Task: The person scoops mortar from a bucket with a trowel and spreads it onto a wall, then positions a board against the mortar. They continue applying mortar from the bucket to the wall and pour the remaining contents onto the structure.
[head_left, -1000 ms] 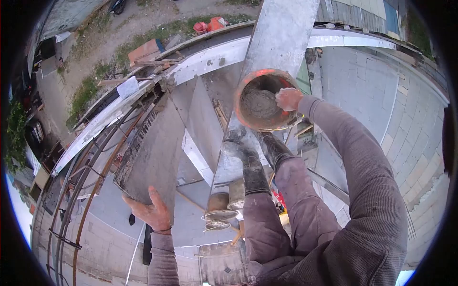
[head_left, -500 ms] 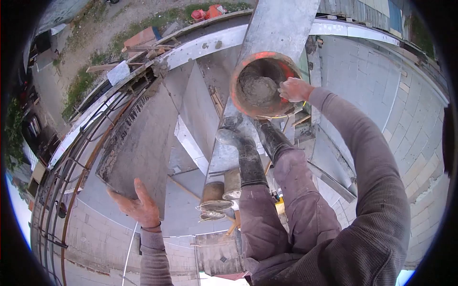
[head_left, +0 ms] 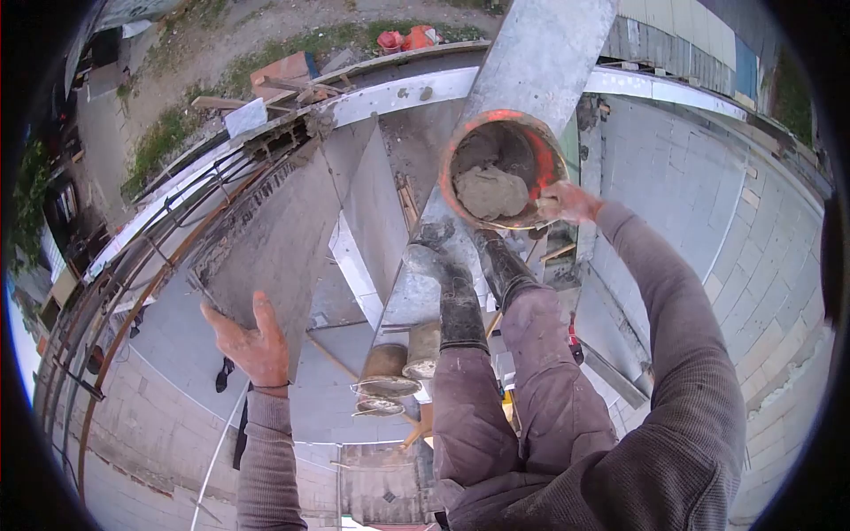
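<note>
An orange-rimmed bucket [head_left: 552,159] with wet grey mortar [head_left: 492,192] inside is tilted over the plank in front of my boots. My right hand [head_left: 569,203] is closed on the bucket's right rim. On the left, my left hand [head_left: 251,341] has thumb and fingers spread, by the lower edge of a grey mortar-smeared board [head_left: 266,243]. Whether its fingertips touch the board is hard to tell. Both black boots [head_left: 462,305] are on or beside the narrow grey plank [head_left: 540,66].
Long rusty rebar rods [head_left: 133,327] curve along the left side. Several mortar-crusted buckets [head_left: 386,365] stand below, left of my legs. A white-topped wall edge [head_left: 655,87] crosses ahead, with scrap wood [head_left: 288,88] on its left. Part of a dark shoe [head_left: 223,376] shows below my left hand.
The bucket and my right hand have shifted slightly right and down in view, and the mortar has slid toward the bucket's mouth. My left hand stays spread, slightly higher in view.
</note>
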A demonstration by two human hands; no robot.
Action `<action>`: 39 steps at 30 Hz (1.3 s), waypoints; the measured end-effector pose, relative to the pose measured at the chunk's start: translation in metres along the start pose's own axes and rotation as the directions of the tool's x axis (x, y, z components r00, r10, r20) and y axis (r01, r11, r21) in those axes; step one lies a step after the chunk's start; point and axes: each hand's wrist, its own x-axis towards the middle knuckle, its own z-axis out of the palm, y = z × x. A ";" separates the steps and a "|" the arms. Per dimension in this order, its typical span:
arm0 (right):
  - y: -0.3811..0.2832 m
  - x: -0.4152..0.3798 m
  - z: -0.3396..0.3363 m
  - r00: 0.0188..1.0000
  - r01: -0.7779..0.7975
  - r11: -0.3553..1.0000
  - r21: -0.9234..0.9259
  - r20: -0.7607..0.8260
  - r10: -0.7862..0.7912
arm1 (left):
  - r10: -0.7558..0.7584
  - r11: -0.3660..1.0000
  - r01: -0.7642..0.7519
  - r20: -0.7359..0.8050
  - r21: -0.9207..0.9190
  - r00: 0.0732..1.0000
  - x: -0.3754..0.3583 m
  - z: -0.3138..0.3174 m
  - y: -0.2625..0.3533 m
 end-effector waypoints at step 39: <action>-0.184 -0.039 0.020 0.832 -0.354 0.915 -0.191 -0.511 0.215 | -0.003 0.998 0.003 -0.009 -0.067 1.000 0.001 -0.011 -0.004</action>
